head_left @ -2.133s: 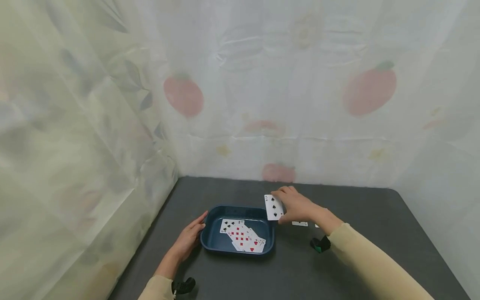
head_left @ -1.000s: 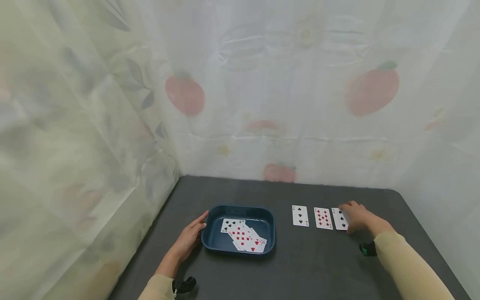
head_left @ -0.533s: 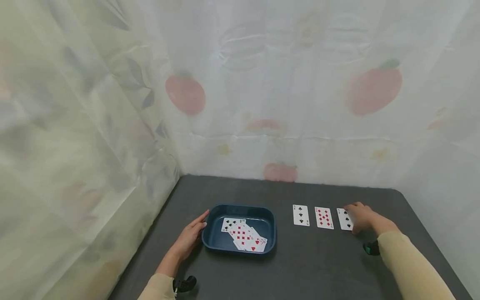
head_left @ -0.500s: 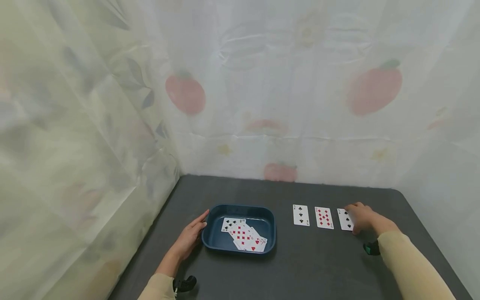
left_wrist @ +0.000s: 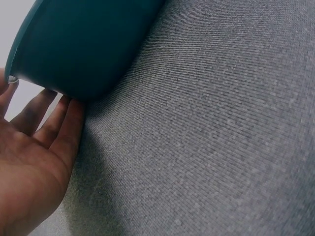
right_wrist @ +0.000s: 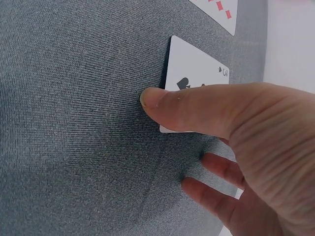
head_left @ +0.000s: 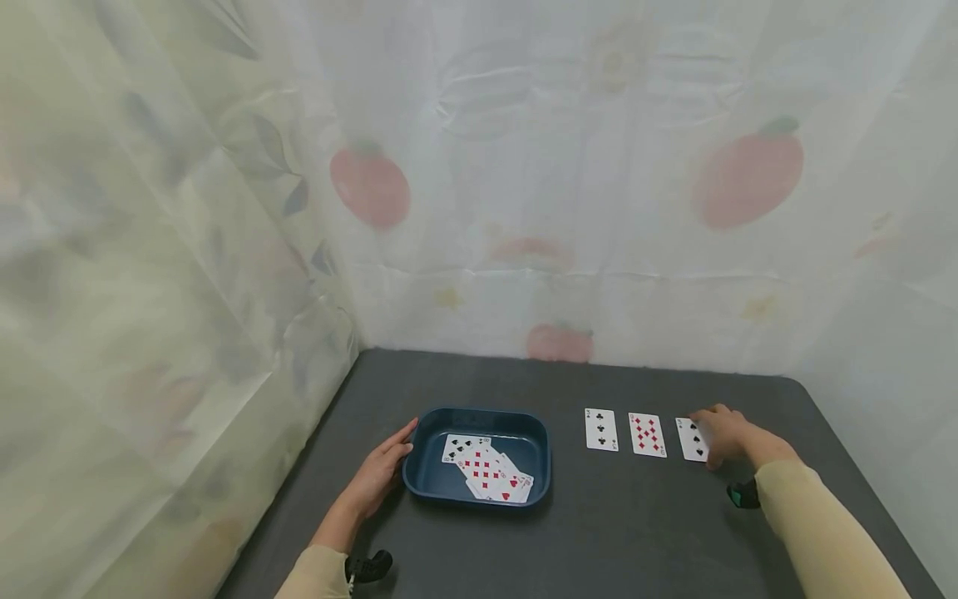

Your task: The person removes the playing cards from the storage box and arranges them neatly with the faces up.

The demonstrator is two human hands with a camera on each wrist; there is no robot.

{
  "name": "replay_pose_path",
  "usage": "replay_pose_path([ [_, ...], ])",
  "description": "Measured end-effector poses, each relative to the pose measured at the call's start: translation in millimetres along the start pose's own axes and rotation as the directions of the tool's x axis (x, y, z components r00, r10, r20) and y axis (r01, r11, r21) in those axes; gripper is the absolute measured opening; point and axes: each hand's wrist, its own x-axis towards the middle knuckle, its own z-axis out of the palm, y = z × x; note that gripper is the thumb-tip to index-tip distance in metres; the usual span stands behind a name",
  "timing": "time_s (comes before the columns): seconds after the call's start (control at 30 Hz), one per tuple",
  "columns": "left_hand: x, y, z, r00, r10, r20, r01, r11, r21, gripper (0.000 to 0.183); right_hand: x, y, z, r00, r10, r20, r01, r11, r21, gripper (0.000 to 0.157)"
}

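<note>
My right hand (head_left: 729, 434) holds a three of spades playing card (head_left: 692, 439) near its right edge on the dark table. In the right wrist view the thumb (right_wrist: 172, 104) lies across the card's lower part, and two other fingers extend beside it; the index fingertip is hidden. To its left lie a diamonds card (head_left: 647, 435) and a three of clubs card (head_left: 601, 429), both face up. My left hand (head_left: 376, 476) touches the left end of a blue tray (head_left: 540, 466), with fairly straight fingers against its outer wall. Several overlapping cards (head_left: 486, 472) lie face up inside the tray.
The dark grey table (head_left: 599, 541) ends at a pale curtain (head_left: 569, 208) printed with fruit at the back. A similar sheet (head_left: 172, 333) hangs along the left side. Black bands (head_left: 368, 567) are on both wrists.
My right hand carried the spades card from above the tray to the right end of the row, then shifted it slightly farther right on the table. My left hand stayed at the tray.
</note>
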Motion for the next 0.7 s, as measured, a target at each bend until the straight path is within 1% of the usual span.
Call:
replay_pose_path([
  [0.23,1.7,-0.6,1.4,1.000,-0.009,-0.016,0.010,1.000,0.009,0.051,-0.3,-0.3,-1.2,1.000,0.019,0.021,-0.019,1.000,0.005,0.081],
  [0.5,1.3,-1.6,1.0,1.000,-0.010,-0.017,0.011,1.000,0.018,0.051,-6.2,-4.8,-0.5,1.000,0.011,0.012,-0.011,1.000,-0.002,0.080],
  [0.7,1.1,-1.2,-0.1,1.000,-0.017,-0.021,0.017,1.000,0.019,0.050,-5.8,-5.6,-0.2,1.000,0.017,0.015,-0.017,1.000,-0.008,0.080],
])
